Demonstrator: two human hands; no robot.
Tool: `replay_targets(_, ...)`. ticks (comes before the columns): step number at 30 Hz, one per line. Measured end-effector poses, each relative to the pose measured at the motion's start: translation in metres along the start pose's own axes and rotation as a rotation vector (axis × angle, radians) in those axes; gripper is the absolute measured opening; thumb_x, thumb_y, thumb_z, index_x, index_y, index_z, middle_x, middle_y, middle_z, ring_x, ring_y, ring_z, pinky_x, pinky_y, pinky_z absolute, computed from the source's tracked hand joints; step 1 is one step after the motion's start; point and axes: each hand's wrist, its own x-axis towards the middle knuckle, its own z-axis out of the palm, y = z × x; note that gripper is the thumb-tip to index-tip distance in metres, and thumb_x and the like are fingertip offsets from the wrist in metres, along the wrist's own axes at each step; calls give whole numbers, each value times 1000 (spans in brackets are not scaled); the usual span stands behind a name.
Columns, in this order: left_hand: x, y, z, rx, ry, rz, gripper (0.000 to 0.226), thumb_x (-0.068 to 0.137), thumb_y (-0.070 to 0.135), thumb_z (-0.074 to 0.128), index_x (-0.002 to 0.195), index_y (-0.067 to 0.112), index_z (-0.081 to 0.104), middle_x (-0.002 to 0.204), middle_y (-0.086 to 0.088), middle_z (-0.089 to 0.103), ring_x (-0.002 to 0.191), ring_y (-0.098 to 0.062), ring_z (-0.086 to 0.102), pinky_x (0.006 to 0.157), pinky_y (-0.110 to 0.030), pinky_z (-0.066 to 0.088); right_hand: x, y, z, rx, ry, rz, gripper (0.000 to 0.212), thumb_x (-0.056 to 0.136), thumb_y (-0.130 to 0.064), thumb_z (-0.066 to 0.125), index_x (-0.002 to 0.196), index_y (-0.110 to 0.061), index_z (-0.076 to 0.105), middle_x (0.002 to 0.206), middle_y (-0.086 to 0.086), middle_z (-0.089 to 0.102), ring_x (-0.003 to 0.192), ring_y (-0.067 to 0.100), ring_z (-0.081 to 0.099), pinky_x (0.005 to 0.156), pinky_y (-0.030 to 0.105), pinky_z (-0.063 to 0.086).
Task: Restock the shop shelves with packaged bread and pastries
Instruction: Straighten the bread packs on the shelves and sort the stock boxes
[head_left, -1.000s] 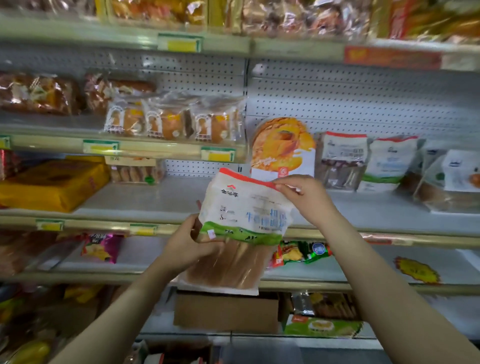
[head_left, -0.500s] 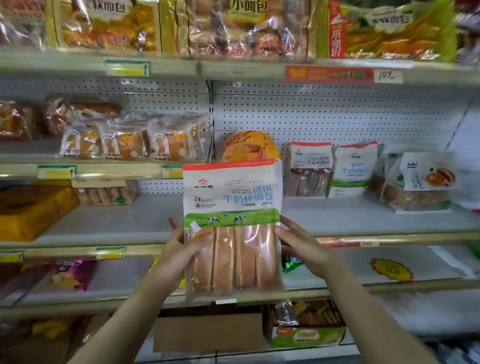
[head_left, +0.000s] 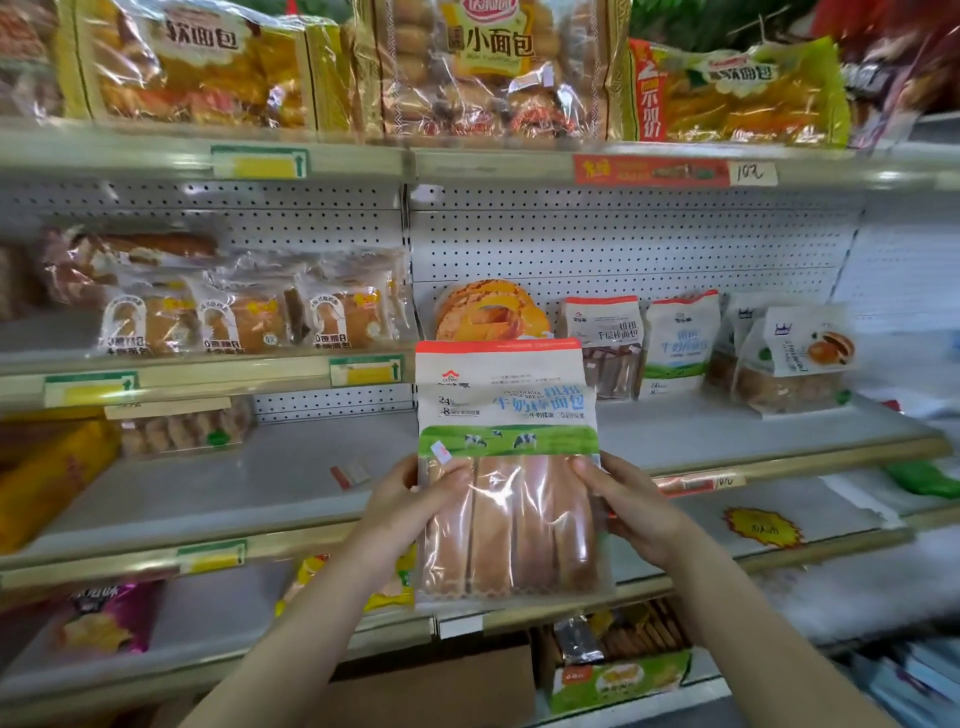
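Glossy plastic bread pkg (head_left: 506, 467), perforated metal backing (head_left: 623, 244)

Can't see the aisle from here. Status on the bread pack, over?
Left hand and right hand grip milk stick bread pack, upright, before the shelf. Matching pack on shelf behind. Nothing blocking.

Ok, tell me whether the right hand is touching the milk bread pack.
Touching. The head view shows the right hand gripping the milk bread pack by its right edge, with the fingers curled onto the clear front.
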Motion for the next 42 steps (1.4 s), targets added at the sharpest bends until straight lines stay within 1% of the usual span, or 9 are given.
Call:
replay_targets(10,1,14,71,-23,-77,1,15,85,33,74,98,36,66,86,24,70,79,12,63,62,-11,42,-17,-5,-72,-44,68,-63,28,93,-42,62,118,-32,68,110,0,74,108,33,65,95,46,49)
replay_targets(15,5,16,149,-38,-80,-14,19,83,33,75,101,34,69,83,21,72,93,-2,64,79,-24,52,-32,-7,-145,-32,83,-99,26,94,-36,62,119,-29,67,111,0,73,104,25,68,89,37,52)
replay_targets(17,3,18,187,-39,-63,-25,22,85,32,75,105,30,67,70,17,69,78,-10,64,80,-38,56,-38,-6,-179,-24,89,-116,26,95,-33,63,120,-28,67,110,-1,74,100,23,69,87,36,52)
replay_targets(21,3,16,261,-66,-71,-36,21,88,31,73,106,28,64,46,10,55,47,-11,50,56,-30,39,-44,-7,-246,30,118,-154,20,91,-36,67,110,-38,71,99,4,66,89,23,56,79,37,42)
replay_targets(26,14,7,323,-46,-88,-34,24,85,37,76,105,30,66,103,7,73,100,-13,67,97,-37,50,-37,0,-310,41,108,-176,21,90,-36,68,110,-33,70,98,10,67,90,28,58,81,44,43)
replay_targets(28,18,6,342,8,-131,-39,52,74,60,76,107,22,63,112,-1,70,109,-21,63,104,-41,45,-31,5,-327,49,105,-183,20,89,-37,67,105,-25,70,93,11,68,91,30,60,82,43,45)
replay_targets(36,58,-3,377,154,-218,-130,31,82,65,50,96,38,45,100,17,50,97,-6,48,80,-24,38,10,14,-357,82,85,-125,22,93,-37,59,110,-27,69,101,0,74,101,18,66,97,39,48)
replay_targets(40,91,-10,384,210,-206,-116,67,90,63,45,149,38,27,155,16,22,143,-18,30,115,-40,29,40,14,-364,71,81,-115,18,99,-26,55,111,-24,68,100,-2,73,97,13,66,90,33,49)
replay_targets(42,109,-13,386,207,-169,-77,61,94,58,45,148,32,31,155,12,14,140,-20,32,113,-39,28,53,12,-365,65,97,-112,14,101,-23,54,103,-22,68,91,-2,72,92,15,65,87,33,49)
